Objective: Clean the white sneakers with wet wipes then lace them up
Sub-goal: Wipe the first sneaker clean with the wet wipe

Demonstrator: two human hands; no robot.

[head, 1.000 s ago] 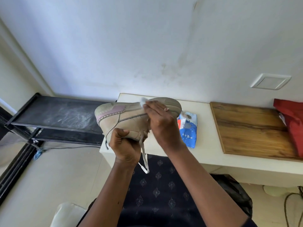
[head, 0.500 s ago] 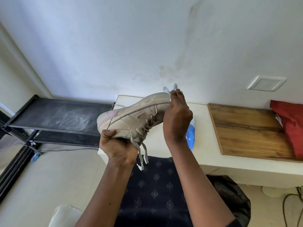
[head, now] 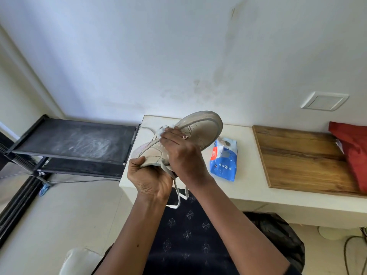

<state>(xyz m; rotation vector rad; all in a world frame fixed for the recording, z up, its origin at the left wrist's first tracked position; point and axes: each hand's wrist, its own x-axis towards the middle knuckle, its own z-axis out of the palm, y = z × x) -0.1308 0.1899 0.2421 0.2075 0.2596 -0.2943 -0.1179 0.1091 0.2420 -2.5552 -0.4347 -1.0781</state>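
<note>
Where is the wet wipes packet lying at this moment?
In the head view the blue wet wipes packet lies flat on the white ledge, right of the held sneaker and left of the wooden board.

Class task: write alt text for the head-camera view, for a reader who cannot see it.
A left hand holds a white sneaker up by its heel while the right hand presses a wet wipe against it. A blue wipes packet lies on the white table behind.

Scuffed white sneaker (head: 200,130), toe raised
</note>
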